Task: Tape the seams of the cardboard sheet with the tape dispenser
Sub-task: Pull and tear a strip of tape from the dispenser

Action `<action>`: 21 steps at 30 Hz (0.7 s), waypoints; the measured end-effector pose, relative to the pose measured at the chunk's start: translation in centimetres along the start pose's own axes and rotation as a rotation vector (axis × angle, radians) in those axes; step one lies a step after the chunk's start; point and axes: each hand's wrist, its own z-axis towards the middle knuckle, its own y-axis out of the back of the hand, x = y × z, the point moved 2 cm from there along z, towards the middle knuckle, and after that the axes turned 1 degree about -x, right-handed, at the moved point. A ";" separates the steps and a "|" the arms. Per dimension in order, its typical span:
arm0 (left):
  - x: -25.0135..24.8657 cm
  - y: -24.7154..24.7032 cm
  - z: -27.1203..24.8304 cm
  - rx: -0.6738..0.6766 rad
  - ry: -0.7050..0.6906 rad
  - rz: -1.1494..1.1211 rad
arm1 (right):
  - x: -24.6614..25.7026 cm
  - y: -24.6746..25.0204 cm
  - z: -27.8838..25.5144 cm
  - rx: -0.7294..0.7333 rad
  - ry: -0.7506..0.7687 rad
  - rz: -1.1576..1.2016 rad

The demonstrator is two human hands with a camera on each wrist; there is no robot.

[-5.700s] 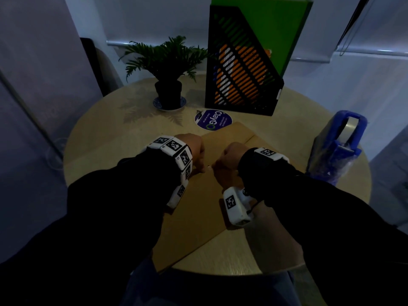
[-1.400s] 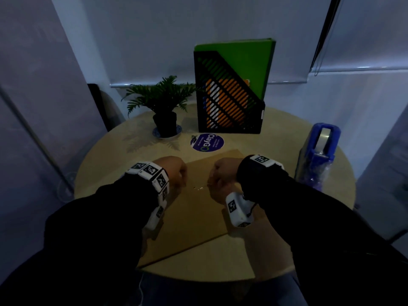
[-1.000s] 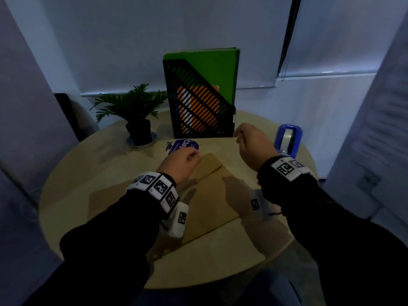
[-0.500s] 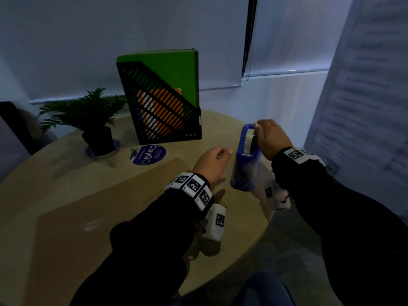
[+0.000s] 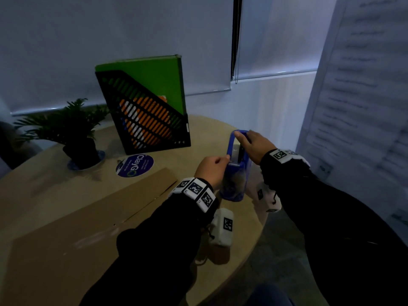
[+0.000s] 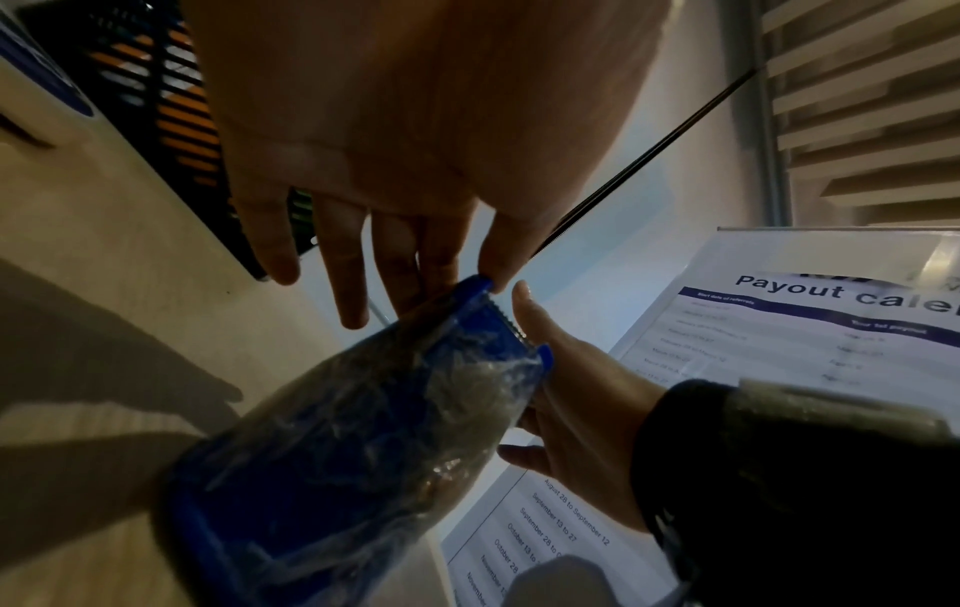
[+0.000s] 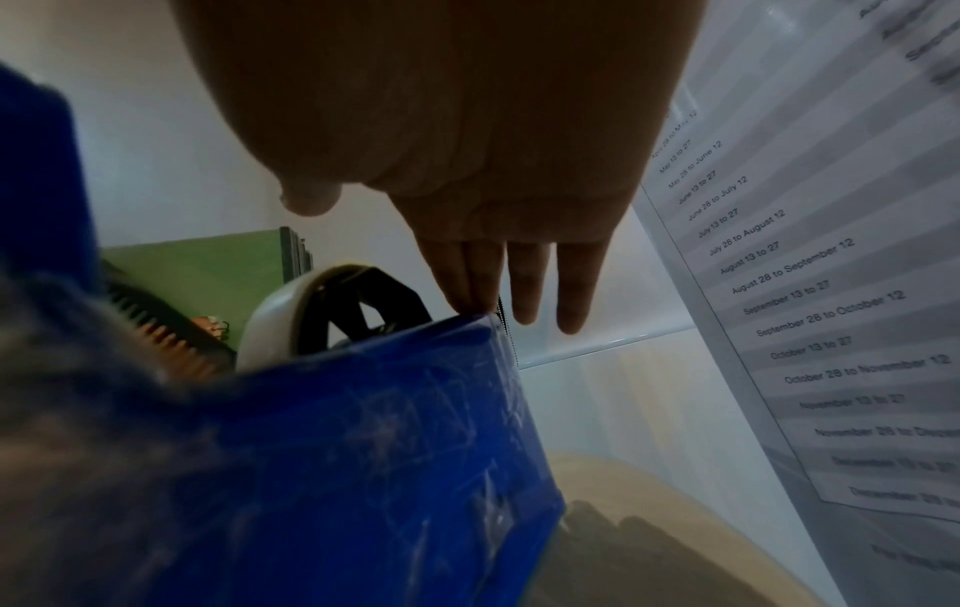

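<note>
The blue tape dispenser, wrapped in clear film, stands near the right rim of the round table; it also shows in the wrist views. My right hand lies over its top, straight fingertips on the blue upper edge and the thumb raised above the white tape roll. My left hand reaches in from the near side, its straight fingers touching the toothed cutter end. The brown cardboard sheet lies flat to the left with a seam. Neither hand touches it.
A black mesh file holder with a green folder, a potted plant and a round blue sticker sit at the back of the table. The table rim runs close below the dispenser. A printed calendar sheet hangs on the right.
Both hands left the middle of the cardboard and went right to the dispenser, the right hand first, then the left. My view swung right with them.
</note>
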 end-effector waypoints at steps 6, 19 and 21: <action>0.1 -0.3 0.0 0.012 0.068 -0.130 | 0.1 0.1 0.1 0.016 -0.016 -0.037; -1.4 -0.3 -0.1 0.064 0.302 -0.314 | 1.0 1.1 -0.1 0.090 -0.043 -0.134; -1.6 -0.4 -0.2 0.057 0.346 -0.308 | 1.1 1.1 -0.1 0.090 -0.056 -0.129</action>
